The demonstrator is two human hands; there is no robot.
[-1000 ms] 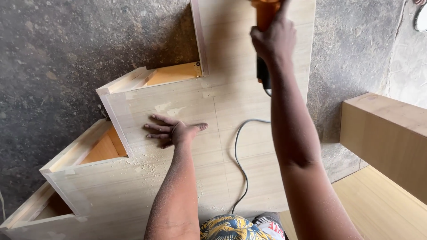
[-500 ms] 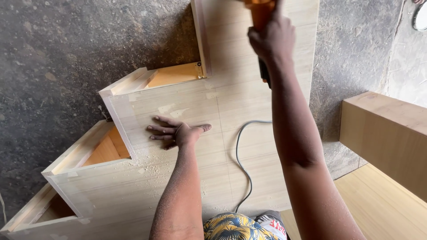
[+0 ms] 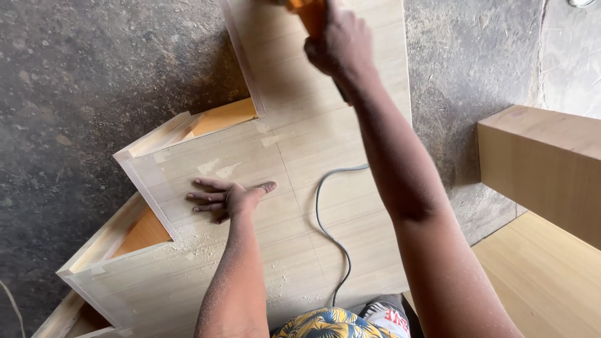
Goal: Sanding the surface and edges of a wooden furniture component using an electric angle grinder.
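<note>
Pressing flat on the stepped wooden panel, the left hand is lying with its fingers spread and the thumb pointing to the right, close to the notched left edge of the panel. Compared with half a second ago it is sitting at almost the same place on the board, so it is still working as the steadying hand.

A grey cable is running in a loose curve across the middle of the panel, from the near edge up toward the far end. Sawdust is lying around the inner corner of the notch, just below the left hand.

Farther away, the right hand is closed around an orange power tool at the far end of the panel. It is now a little further up than before, and most of the tool is out of the picture; I judge the tool is advancing along the far strip.

The panel itself is pale, light-grained wood with a staircase outline on its left side, lying on a rough grey floor. Raised edge strips with orange inner faces are standing along the steps. To the right a plain wooden box is standing well apart.
</note>
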